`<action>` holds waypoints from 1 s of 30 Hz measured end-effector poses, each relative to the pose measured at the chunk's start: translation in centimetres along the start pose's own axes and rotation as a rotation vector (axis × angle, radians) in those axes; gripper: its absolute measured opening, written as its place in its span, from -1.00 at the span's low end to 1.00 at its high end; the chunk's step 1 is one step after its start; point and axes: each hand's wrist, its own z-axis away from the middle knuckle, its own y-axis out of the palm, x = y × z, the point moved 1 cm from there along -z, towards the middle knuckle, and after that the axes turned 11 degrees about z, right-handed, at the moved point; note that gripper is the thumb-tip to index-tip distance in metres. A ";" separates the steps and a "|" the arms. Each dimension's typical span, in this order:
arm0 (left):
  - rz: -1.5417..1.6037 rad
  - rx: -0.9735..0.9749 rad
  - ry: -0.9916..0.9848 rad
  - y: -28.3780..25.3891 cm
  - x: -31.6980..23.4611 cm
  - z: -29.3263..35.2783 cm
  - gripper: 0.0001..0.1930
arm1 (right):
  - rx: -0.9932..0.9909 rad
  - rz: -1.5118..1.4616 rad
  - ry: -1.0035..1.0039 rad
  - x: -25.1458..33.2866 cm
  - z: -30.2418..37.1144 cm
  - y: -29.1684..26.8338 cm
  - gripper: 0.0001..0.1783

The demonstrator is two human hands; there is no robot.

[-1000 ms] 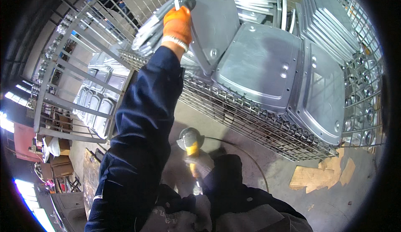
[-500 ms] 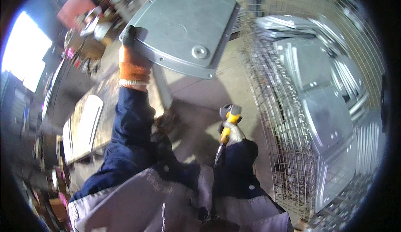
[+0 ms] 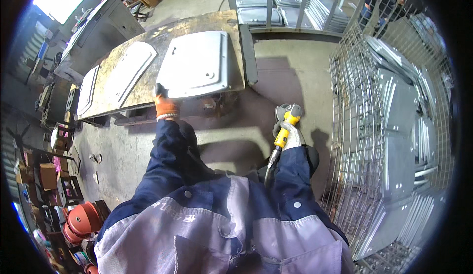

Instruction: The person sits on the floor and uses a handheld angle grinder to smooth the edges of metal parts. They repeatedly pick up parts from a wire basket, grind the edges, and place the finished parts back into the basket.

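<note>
A grey metal panel (image 3: pixel 191 67) with a raised middle, a rounded hole boss and a flanged rim lies on a worn wooden table (image 3: pixel 235 47). At its near left corner, my left hand (image 3: pixel 164 105), in an orange and dark glove, grips the edge. My right hand (image 3: pixel 294 137), in a whitish glove, is closed round a yellow air grinder (image 3: pixel 282 138). The grinder's grey disc head points forward, away from the table, and a metal hose fitting trails back from its handle. Two more light panels, a curved one (image 3: pixel 129 69) and a narrower one (image 3: pixel 87 90), lie further left on the table.
On the right stands a wire mesh cage (image 3: pixel 352 126) holding stacked metal panels (image 3: pixel 398 160). More panels (image 3: pixel 256 0) lie beyond a metal rail at the back. Another person (image 3: pixel 382 0) is at the far right. Orange-red containers (image 3: pixel 84 219) stand low on the left.
The panel, held up in my left hand before, has come down onto the table at the left. My view has turned. The grinder stays in my right hand.
</note>
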 end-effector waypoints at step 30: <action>1.071 0.137 -1.411 -10.2 1.5 3.8 -0.45 | 0.482 0.502 0.115 -7.4 10.9 15.8 -0.50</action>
